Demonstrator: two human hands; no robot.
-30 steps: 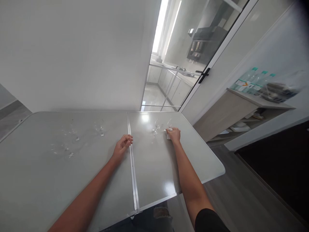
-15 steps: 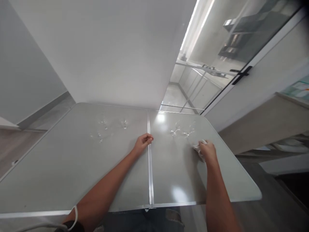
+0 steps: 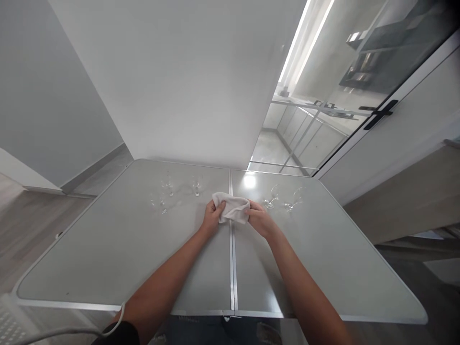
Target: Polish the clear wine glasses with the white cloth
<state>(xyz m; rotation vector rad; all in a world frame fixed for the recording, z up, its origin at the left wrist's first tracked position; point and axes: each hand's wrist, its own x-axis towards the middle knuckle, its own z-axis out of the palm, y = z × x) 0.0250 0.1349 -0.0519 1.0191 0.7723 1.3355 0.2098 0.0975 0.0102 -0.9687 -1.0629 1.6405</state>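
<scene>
A white cloth [image 3: 233,208] is stretched between my two hands above the seam of the folding table [image 3: 143,268]. My left hand [image 3: 212,213] pinches its left edge, thumb on top. At the opposite edge my right hand [image 3: 261,218] grips the cloth between thumb and fingers. Right of my right hand are two clear stemmed glasses: a nearer glass [image 3: 270,201] and a farther glass [image 3: 290,206], both looking tilted. Left of my left hand several more clear glasses [image 3: 197,188] stand on the tabletop; their outlines are faint.
A white wall [image 3: 187,86] rises behind the table's far edge. To the right is a glass door with a black handle [image 3: 381,115], a kitchen showing through it. A wooden shelf unit [image 3: 402,206] stands beyond the table's right side. A white cable [image 3: 120,316] runs by my left forearm.
My right hand has brought the cloth from the table's right side to the middle. My left hand, earlier without the cloth, now holds its other edge. The view has shifted slightly.
</scene>
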